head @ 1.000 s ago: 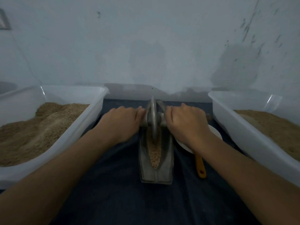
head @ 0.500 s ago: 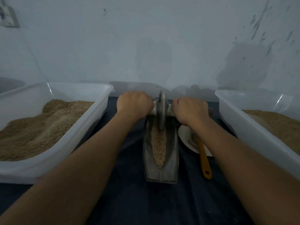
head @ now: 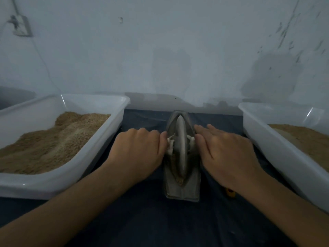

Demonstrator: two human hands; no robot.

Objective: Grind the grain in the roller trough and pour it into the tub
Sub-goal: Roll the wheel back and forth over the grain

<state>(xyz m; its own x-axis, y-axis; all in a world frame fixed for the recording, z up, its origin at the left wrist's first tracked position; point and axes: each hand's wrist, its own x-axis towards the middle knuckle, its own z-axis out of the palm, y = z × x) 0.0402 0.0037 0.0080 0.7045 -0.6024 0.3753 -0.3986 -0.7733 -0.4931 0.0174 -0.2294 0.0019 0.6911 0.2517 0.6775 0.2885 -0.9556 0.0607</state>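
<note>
From my head view, the roller trough (head: 182, 184) lies dead ahead between my two hands, its long axis running straight away from me toward the wall, so the wheel (head: 181, 147) can only travel fore and aft along that line. My left hand (head: 138, 154) has its fingers curled down over the left end of the axle, and my right hand (head: 226, 154) lies flatter on the right end with the fingers stretched forward; whether those fingers wrap the axle I cannot tell. Both hands sit equally close to the wheel, one on each side. A little grain (head: 179, 180) shows at the trough's near tip. I count one trough, one wheel, and two tubs: the left tub (head: 99, 139) and the right tub (head: 263, 139), both holding tan grain or meal. An orange handle tip (head: 230, 193) peeks out beside my right wrist.
</note>
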